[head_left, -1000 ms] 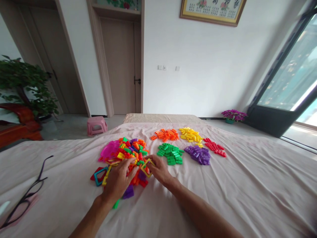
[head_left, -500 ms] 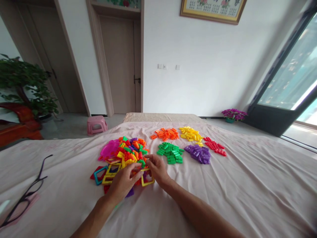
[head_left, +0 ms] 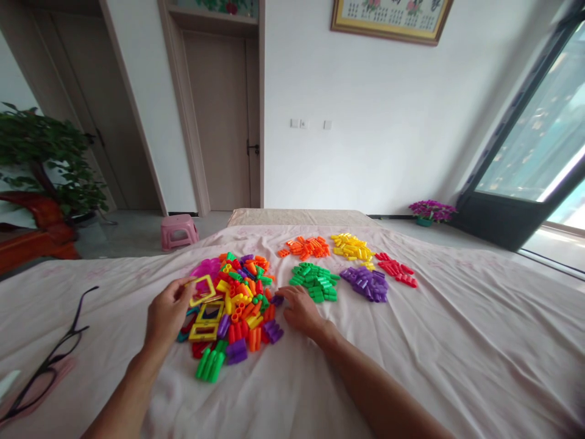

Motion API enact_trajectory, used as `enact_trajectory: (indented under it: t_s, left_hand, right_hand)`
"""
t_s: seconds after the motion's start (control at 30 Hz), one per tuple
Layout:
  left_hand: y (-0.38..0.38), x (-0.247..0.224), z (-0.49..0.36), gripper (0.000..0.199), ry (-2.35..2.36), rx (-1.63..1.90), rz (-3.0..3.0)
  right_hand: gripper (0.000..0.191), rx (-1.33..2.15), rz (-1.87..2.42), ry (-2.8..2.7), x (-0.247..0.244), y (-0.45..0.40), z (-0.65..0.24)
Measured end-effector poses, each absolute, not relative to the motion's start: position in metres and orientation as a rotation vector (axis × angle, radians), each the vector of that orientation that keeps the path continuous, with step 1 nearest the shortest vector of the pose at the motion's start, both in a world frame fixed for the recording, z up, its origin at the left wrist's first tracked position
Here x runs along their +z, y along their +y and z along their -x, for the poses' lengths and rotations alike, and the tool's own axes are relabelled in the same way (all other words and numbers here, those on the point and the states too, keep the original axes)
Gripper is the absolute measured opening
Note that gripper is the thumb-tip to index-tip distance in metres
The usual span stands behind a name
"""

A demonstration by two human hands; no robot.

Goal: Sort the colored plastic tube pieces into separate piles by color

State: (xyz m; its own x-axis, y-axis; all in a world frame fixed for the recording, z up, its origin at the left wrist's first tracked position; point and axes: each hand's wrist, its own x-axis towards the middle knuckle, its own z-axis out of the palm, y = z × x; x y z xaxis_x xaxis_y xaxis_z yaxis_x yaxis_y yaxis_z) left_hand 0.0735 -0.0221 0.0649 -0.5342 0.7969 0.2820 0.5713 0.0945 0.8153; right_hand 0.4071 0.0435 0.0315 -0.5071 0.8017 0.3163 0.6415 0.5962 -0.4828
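My left hand (head_left: pixel 168 308) pinches a yellow square frame (head_left: pixel 202 291) at its left edge, over the left side of a mixed heap of coloured pieces (head_left: pixel 242 292). My right hand (head_left: pixel 299 310) is at the heap's right side, its fingertips on a small purple piece (head_left: pixel 277 300). Other yellow frames (head_left: pixel 203 332) lie at the heap's left, near a magenta piece (head_left: pixel 205 268). Sorted piles of orange (head_left: pixel 311 246), green (head_left: pixel 315 281), yellow (head_left: pixel 351 249), purple (head_left: pixel 365 283) and red pieces (head_left: pixel 397 269) lie farther right.
Black-framed glasses (head_left: pixel 48 363) lie on the cloth (head_left: pixel 434 366) at the left. Beyond the cloth are a pink stool (head_left: pixel 179 231), a large plant (head_left: pixel 46 158) and a pot of magenta flowers (head_left: pixel 432 211).
My left hand has moved left with the yellow frame, which was between both hands over the heap's right front. My right hand has shifted slightly right and now touches a purple piece.
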Motion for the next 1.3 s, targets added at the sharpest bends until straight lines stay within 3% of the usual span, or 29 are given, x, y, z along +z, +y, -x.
enact_trajectory:
  t_s: [0.17,0.3,0.57,0.77,1.03,1.3]
  left_hand:
    - [-0.024,0.029,-0.021,0.046,2.440,1.275,-1.156]
    - [-0.024,0.012,-0.018,0.051,2.591,0.891,-1.271]
    - [-0.022,0.010,-0.020,0.059,2.564,0.680,-1.464]
    - [-0.017,0.000,-0.008,0.056,2.560,0.662,-1.464]
    - [-0.014,-0.004,-0.004,0.056,2.559,0.662,-1.475]
    - [-0.015,-0.001,-0.007,0.056,2.549,0.659,-1.471]
  right_hand:
    - [0.031,0.291,1.192,-2.436,0.036,0.041,-0.403]
    - [0.015,0.263,1.185,-2.409,0.033,0.043,-0.403]
    - [0.025,0.261,1.249,-1.809,0.045,0.086,-0.446]
    - [0.031,0.145,1.578,-1.594,0.070,0.111,-0.537]
    - [0.039,0.051,1.983,-1.236,0.063,0.104,-0.611]
    - [0.043,0.038,1.852,-1.079,0.058,0.107,-0.614]
